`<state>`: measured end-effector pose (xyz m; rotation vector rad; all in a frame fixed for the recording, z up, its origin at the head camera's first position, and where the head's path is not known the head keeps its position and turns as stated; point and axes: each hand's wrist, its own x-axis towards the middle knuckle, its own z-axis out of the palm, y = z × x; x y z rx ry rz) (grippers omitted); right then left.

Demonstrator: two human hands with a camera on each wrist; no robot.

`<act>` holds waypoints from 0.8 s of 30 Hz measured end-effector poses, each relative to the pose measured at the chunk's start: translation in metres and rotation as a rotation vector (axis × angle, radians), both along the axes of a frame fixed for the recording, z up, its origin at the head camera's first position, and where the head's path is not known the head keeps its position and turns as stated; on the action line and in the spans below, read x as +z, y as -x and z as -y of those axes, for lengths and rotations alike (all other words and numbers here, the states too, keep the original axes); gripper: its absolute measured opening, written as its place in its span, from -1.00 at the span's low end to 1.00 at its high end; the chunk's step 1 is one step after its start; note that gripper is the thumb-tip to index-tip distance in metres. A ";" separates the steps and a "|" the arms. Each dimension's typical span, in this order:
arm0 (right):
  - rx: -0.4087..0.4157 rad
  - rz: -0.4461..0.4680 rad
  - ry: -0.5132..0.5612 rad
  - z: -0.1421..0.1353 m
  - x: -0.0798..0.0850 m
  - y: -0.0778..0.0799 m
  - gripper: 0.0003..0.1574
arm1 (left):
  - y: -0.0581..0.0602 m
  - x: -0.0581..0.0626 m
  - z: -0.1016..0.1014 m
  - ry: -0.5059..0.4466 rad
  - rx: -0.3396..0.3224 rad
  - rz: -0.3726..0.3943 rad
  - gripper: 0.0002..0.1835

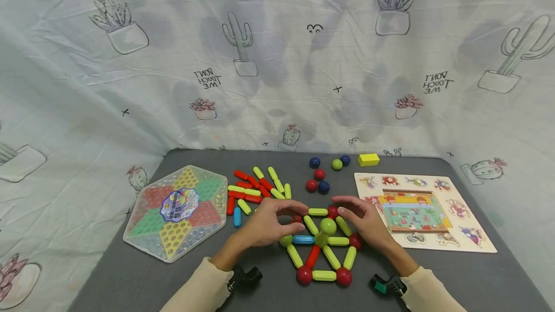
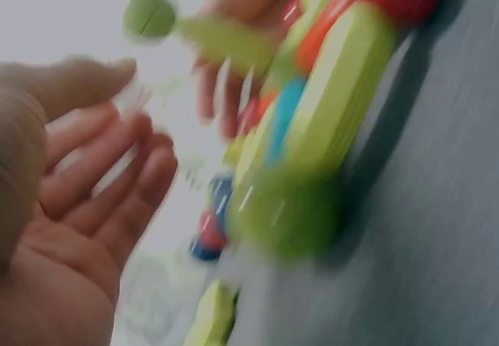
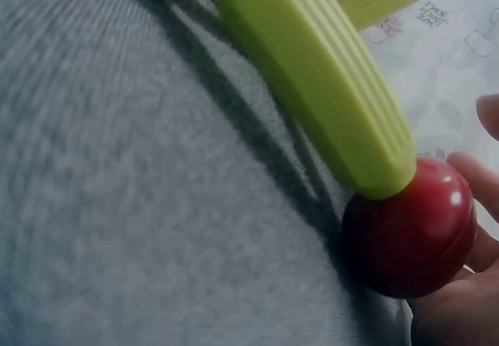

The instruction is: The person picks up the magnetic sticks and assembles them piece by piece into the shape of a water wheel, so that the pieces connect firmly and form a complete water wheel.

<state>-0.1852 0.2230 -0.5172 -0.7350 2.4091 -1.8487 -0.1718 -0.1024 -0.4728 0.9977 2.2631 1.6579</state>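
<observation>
A flat, spoked frame of toy building sticks and balls lies on the table, mostly yellow-green sticks (image 1: 323, 276) with red balls (image 1: 304, 276) at several corners. One blue stick (image 1: 303, 240) and one red stick (image 1: 312, 257) are among its spokes. From the hub rises a stick topped by a green ball (image 1: 328, 227). My left hand (image 1: 272, 220) curves loosely about the far left corner, its palm empty in the left wrist view. At the far right side, my right hand (image 1: 366, 220) has relaxed fingers near a red ball (image 1: 333, 212).
Loose red and yellow-green sticks (image 1: 251, 194) and a blue stick (image 1: 237, 217) lie left of the frame. A Chinese checkers board (image 1: 147, 196) is farther left. Behind stand loose balls (image 1: 319, 174) and a yellow block (image 1: 368, 160). A wooden picture puzzle (image 1: 470, 235) lies right.
</observation>
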 end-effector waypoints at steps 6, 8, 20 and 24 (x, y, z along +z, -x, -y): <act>-0.002 0.059 0.032 0.007 -0.001 -0.002 -0.57 | 0.017 -0.008 0.050 -0.178 0.007 0.066 -0.54; 0.008 0.080 0.045 0.010 -0.001 -0.002 -0.55 | 0.020 -0.014 0.063 -0.164 0.055 0.043 -0.56; 0.000 0.117 0.052 0.013 -0.001 -0.004 -0.57 | 0.023 -0.027 0.063 0.565 0.325 -0.500 -0.75; 0.007 0.128 0.041 0.013 -0.002 -0.003 -0.56 | 0.020 -0.025 0.054 0.579 0.352 -0.454 -0.73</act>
